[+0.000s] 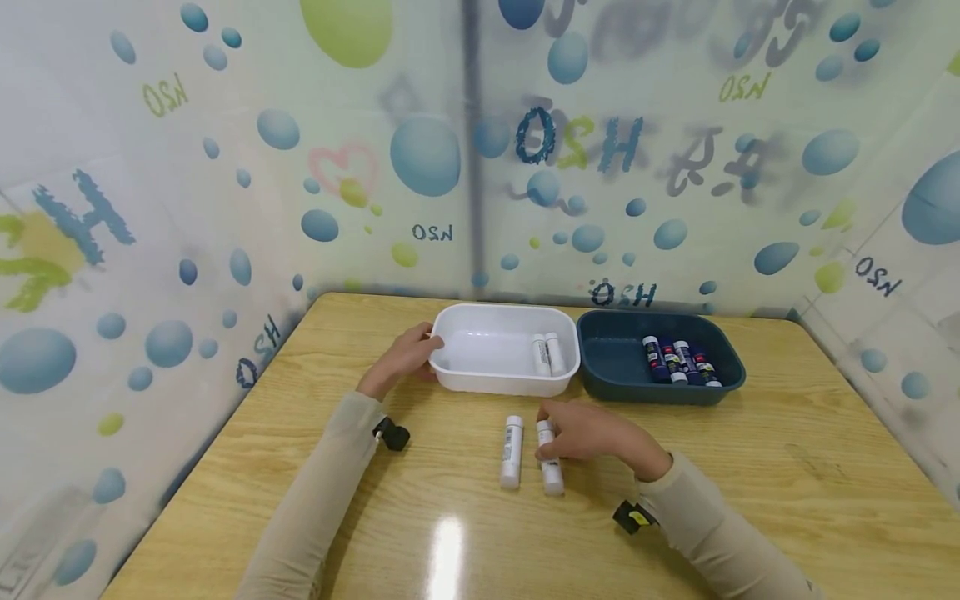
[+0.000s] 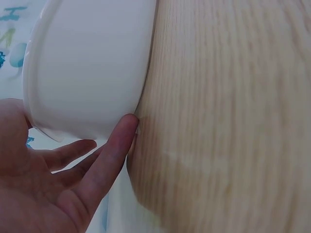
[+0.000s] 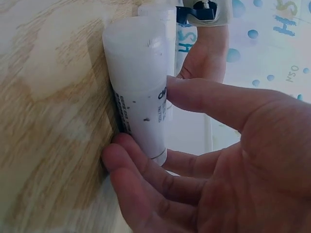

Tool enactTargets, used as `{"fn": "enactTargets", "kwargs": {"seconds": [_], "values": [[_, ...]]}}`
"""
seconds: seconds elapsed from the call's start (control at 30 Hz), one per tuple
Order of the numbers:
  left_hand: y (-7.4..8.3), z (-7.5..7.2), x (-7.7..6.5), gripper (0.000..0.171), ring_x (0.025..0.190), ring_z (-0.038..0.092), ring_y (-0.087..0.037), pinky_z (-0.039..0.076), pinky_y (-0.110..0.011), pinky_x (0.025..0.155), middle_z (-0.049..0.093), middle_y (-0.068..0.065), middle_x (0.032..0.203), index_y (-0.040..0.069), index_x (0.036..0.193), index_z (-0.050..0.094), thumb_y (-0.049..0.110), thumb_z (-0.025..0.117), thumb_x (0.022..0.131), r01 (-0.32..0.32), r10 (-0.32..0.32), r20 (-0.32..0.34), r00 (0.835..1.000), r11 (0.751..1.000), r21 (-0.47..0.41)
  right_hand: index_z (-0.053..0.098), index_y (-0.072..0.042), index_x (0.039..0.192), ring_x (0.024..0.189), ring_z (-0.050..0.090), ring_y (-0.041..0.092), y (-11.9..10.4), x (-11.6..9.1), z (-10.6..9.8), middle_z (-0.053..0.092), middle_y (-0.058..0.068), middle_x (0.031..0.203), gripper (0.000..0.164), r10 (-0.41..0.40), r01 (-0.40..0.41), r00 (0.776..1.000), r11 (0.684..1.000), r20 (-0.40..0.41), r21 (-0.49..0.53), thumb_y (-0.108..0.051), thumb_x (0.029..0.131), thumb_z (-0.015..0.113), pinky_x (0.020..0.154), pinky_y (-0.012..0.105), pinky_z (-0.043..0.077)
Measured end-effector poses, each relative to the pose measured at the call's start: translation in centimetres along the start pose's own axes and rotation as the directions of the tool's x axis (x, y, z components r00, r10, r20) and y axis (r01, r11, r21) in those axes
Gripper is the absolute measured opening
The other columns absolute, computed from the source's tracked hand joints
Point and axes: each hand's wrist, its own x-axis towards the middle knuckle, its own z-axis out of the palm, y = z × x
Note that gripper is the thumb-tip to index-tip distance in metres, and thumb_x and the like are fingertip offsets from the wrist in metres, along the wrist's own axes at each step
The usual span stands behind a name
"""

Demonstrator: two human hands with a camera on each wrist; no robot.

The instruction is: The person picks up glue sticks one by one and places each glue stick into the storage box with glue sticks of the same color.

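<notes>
On the table, my right hand [image 1: 592, 429] grips a white glue stick [image 1: 552, 477] with thumb and fingers around it. The right wrist view shows dark print on this glue stick [image 3: 141, 73]. Just left of it lies another white glue stick [image 1: 512, 454]. My left hand [image 1: 408, 350] holds the left end of a white tray [image 1: 495, 384], thumb over the rim and fingers along the outer wall. Two white glue sticks [image 1: 555, 354] lie inside the right end of that tray.
A dark blue tray [image 1: 645, 392] stands right beside the white one, with several dark-labelled, white-capped sticks [image 1: 682, 358] inside. Both trays are near the back edge of the wooden table [image 1: 780, 517]. A patterned curtain [image 1: 360, 267] hangs behind.
</notes>
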Motion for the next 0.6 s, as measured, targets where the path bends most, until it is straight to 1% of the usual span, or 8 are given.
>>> {"fn": "enactTargets", "kwargs": {"seconds": [0.17,0.27,0.33,0.5,0.6], "values": [[0.01,0.02,0.01,0.05,0.112,0.064,-0.035,0.067,-0.039,0.078,0.053,-0.026,0.144,0.001,0.149,0.043,0.026,0.046,0.106,0.003,-0.003,-0.002,1.0,1.0,0.007,0.059,-0.012,0.118,0.065,0.056,0.016,0.28,0.14,0.05,0.062,0.003,0.082,0.038,0.009,-0.01,1.0,0.998,0.015,0.058,-0.026,0.09,0.08,0.057,0.025,0.045],[-0.02,0.03,0.12,0.05,0.113,0.065,-0.035,0.067,-0.039,0.078,0.052,-0.026,0.146,0.001,0.15,0.042,0.027,0.046,0.107,0.007,-0.007,-0.001,1.0,1.0,0.014,0.058,-0.013,0.115,0.065,0.056,0.016,0.43,0.23,0.07,0.062,0.003,0.084,0.036,0.014,-0.016,1.0,0.996,0.02,0.086,-0.026,0.09,0.081,0.056,0.025,0.046],[-0.05,0.03,0.17,0.051,0.113,0.065,-0.035,0.067,-0.038,0.077,0.051,-0.027,0.147,0.001,0.15,0.042,0.027,0.046,0.107,0.009,-0.009,0.002,1.0,1.0,0.018,0.058,-0.014,0.113,0.067,0.056,0.016,0.54,0.28,0.07,0.062,0.003,0.085,0.036,0.007,-0.008,1.0,0.996,0.011,0.085,-0.026,0.088,0.082,0.056,0.025,0.046],[-0.08,-0.02,0.21,0.051,0.113,0.065,-0.035,0.067,-0.038,0.078,0.051,-0.027,0.148,0.001,0.15,0.041,0.027,0.046,0.107,0.011,-0.011,0.004,1.0,1.0,0.025,0.056,-0.012,0.115,0.073,0.058,0.017,0.63,0.33,-0.13,0.061,0.004,0.09,0.04,-0.029,0.029,1.0,0.996,-0.005,0.09,-0.022,0.087,0.083,0.058,0.026,0.049],[-0.04,-0.03,0.24,0.051,0.112,0.064,-0.035,0.067,-0.039,0.079,0.051,-0.026,0.147,0.001,0.15,0.041,0.027,0.046,0.107,0.011,-0.012,0.002,1.0,1.0,0.02,0.055,-0.012,0.117,0.072,0.059,0.018,0.58,0.37,-0.21,0.061,0.006,0.092,0.042,-0.028,0.028,1.0,0.993,-0.001,0.115,-0.02,0.087,0.083,0.057,0.027,0.05]]}}
